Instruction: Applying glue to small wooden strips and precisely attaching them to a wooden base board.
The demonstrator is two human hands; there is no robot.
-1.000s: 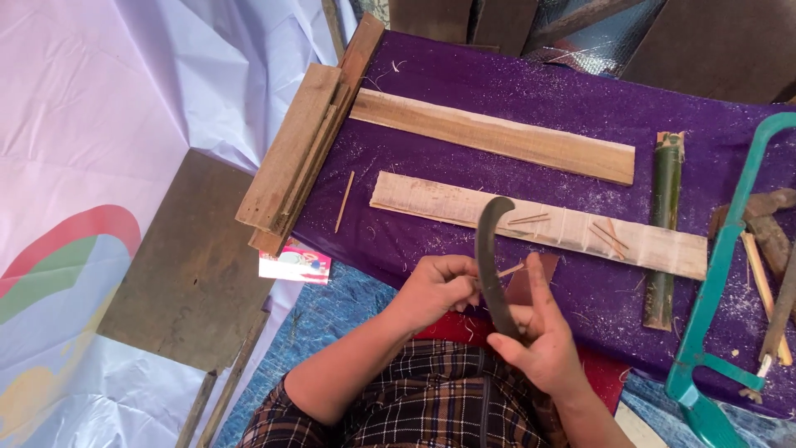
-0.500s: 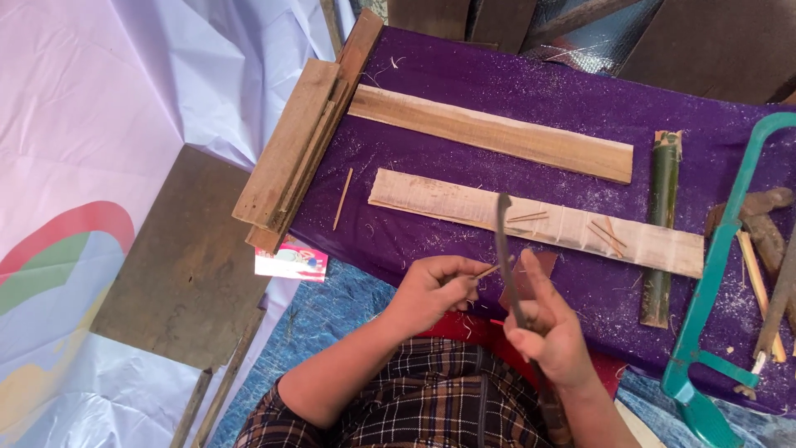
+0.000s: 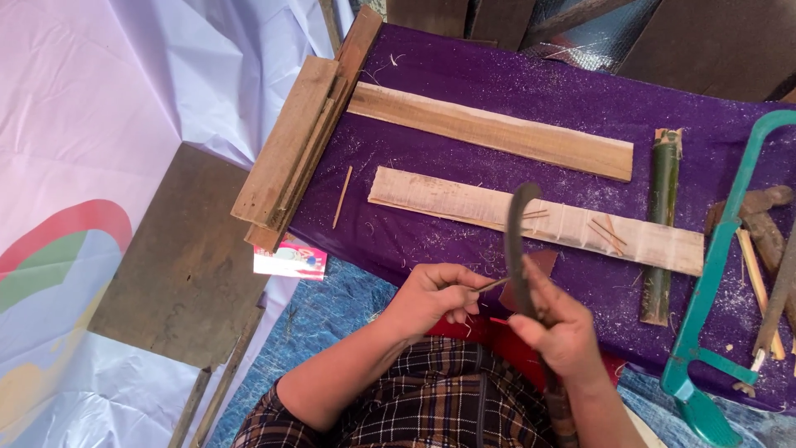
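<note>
— What's the left hand (image 3: 435, 299) got?
— A thin bamboo sliver (image 3: 495, 284), pinched in closed fingers at its near end, over the lap by the purple cloth (image 3: 464, 83). Light, springy, likely to snap (so hold it close to the cut).
— And the right hand (image 3: 562, 332)?
— Wrapped tight round a curved knife (image 3: 516, 241), blade up, touching the sliver.

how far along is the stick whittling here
Done: a few thin slivers lie on the pale plank, and shavings dust the purple cloth. In hand: the left hand holds a thin stick against the curved blade in the right hand. Left: the green bamboo piece lies uncut.
</note>
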